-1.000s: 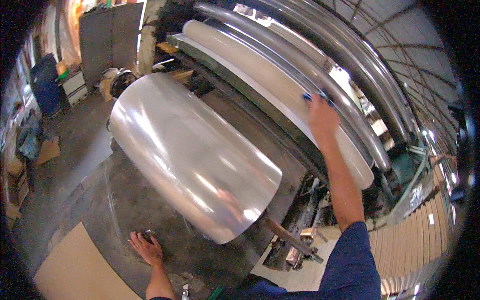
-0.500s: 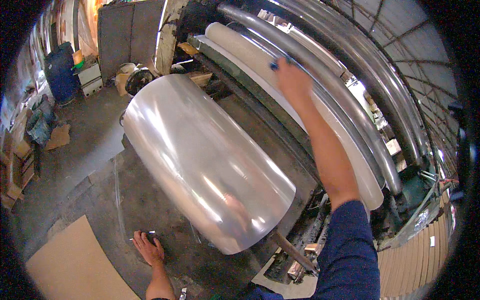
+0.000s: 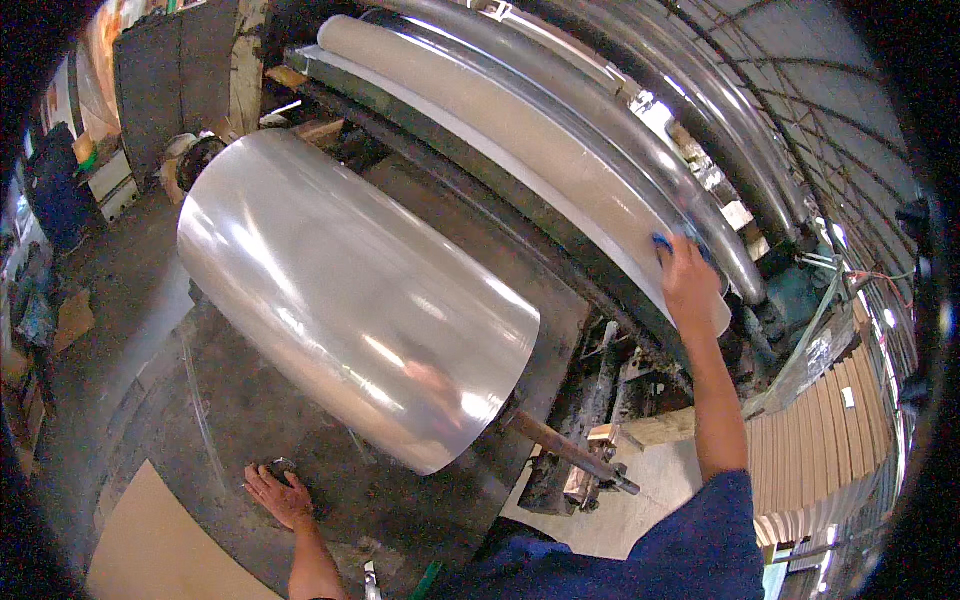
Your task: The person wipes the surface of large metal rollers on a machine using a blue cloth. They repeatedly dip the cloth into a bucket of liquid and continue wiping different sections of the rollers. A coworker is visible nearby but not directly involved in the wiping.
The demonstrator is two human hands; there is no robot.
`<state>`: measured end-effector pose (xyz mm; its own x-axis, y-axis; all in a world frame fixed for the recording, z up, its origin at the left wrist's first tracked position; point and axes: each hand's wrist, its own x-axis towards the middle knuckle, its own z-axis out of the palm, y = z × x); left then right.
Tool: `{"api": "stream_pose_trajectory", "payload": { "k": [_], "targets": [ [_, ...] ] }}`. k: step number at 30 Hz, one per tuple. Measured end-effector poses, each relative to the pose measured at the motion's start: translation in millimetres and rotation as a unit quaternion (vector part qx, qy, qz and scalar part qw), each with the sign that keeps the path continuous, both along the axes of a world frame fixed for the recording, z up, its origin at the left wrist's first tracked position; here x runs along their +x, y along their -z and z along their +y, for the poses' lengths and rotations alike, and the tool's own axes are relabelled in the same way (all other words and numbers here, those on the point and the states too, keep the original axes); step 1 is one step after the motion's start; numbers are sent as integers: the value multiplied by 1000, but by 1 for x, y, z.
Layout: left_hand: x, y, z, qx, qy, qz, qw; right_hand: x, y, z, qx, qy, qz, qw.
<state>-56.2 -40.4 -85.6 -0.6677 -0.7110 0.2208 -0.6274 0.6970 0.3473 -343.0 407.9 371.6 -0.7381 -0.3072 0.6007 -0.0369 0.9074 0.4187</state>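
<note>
My right hand (image 3: 690,285) is closed around a small blue object (image 3: 660,243), whose kind I cannot make out. It rests on or just over the near end of a long beige roll (image 3: 560,165), which lies in front of metal rollers. My left hand (image 3: 280,494) lies on the dark worktop (image 3: 310,440) with its fingers spread; a small dark thing with a pale edge shows by the fingertips. Between my arms stands a large, shiny roll of film (image 3: 370,300) on a metal shaft (image 3: 560,446).
Long steel rollers (image 3: 640,140) run behind the beige roll. Stacked cardboard sheets (image 3: 820,430) stand at the right. A flat brown sheet (image 3: 165,545) lies at the lower left. Near my left forearm lies what looks like a utility knife (image 3: 372,580). A dark blue barrel (image 3: 58,185) stands far left.
My right hand has moved along the beige roll toward its near right end, with the blue object. My left hand stays on the worktop. The view has shifted to the right.
</note>
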Motion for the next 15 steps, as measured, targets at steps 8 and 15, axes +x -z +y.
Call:
{"api": "stream_pose_trajectory", "payload": {
  "k": [8,15],
  "targets": [
    [0,7,0,-26,-9,-40,999,-199,-15,-234,24,-115,-41,992],
    [0,-2,-3,3,0,-15,1000,-297,1,-382,-68,-219,-54,972]
  ]
}}
